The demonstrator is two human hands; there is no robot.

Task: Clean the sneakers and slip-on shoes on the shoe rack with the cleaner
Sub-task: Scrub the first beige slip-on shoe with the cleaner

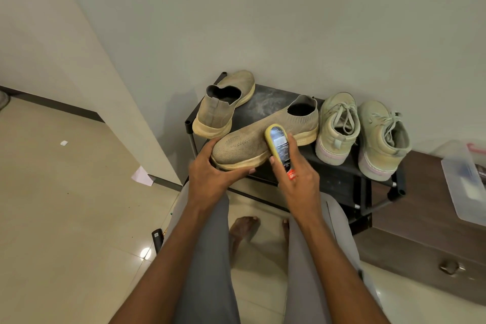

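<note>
A tan knit slip-on shoe [247,143] lies across the front of the black shoe rack [265,104], toe to the left. My left hand [210,173] grips its toe and cream sole. My right hand [294,173] holds a yellow cleaner bottle [279,148], whose upper end rests against the shoe's side. The second slip-on shoe [223,105] stands at the rack's back left, heel toward me. Two pale green laced sneakers [338,126] [382,137] sit side by side on the rack's right half.
A brown cabinet [426,221] with a clear plastic box [462,181] on top stands right of the rack. The wall is close behind the rack. My grey-trousered legs and bare feet [244,226] are on the tiled floor in front. Paper scraps [142,176] lie at left.
</note>
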